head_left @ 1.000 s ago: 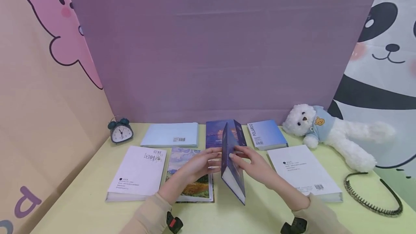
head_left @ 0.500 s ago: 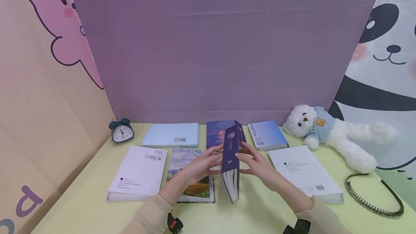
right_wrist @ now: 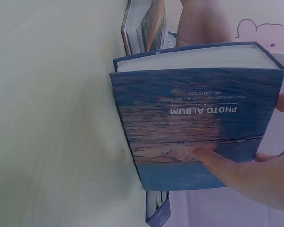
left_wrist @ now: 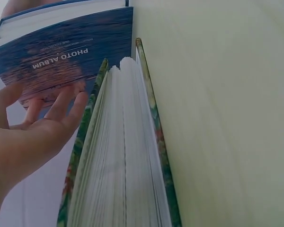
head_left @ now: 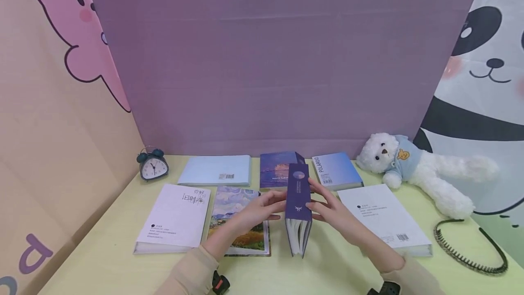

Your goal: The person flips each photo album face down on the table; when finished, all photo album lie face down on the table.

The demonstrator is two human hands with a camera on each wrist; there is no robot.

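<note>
A dark blue photo album (head_left: 298, 195) stands spine up before me, its page edges facing me. My left hand (head_left: 259, 206) lies along its left cover; in the left wrist view the fingers (left_wrist: 61, 101) are outstretched with their tips at that cover. On the other side my right hand (head_left: 337, 213) holds the album by the spine edge. The right wrist view shows one finger (right_wrist: 217, 163) laid across the printed cover and other fingertips near the spine. A landscape-covered album (head_left: 227, 199) lies below my left hand, and its thick page block (left_wrist: 124, 156) shows in the left wrist view.
White albums lie at left (head_left: 173, 215) and right (head_left: 382, 215). Behind are a pale blue album (head_left: 214, 170), a sunset-covered album (head_left: 278, 167) and a blue Polaroid album (head_left: 335, 167). An alarm clock (head_left: 153, 167), a white plush bear (head_left: 409, 158) and a headband (head_left: 471, 263) sit at the sides.
The album has turned from a slant showing its covers to upright with the spine facing up, and has shifted slightly right. My right hand has moved right along with it.
</note>
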